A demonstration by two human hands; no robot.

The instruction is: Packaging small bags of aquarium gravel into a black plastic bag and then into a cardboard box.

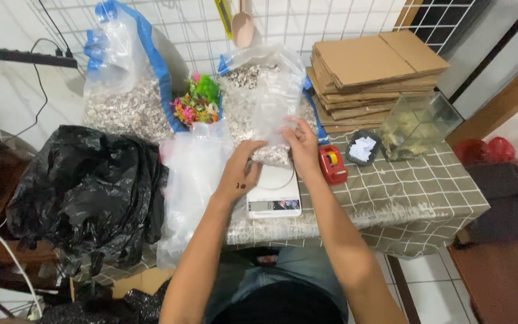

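Note:
My left hand and my right hand both grip a small clear plastic bag partly filled with pale gravel. The bag is held just above a white digital scale on the checked tablecloth. My left hand holds the bag's lower left side, my right hand its right edge. Behind it stands a larger clear bag of gravel.
A big blue-edged bag of gravel stands at the back left, with colourful plastic plants beside it. A black rubbish bag, empty clear bags, a red tape dispenser, a stack of cardboard and a small glass tank surround the scale.

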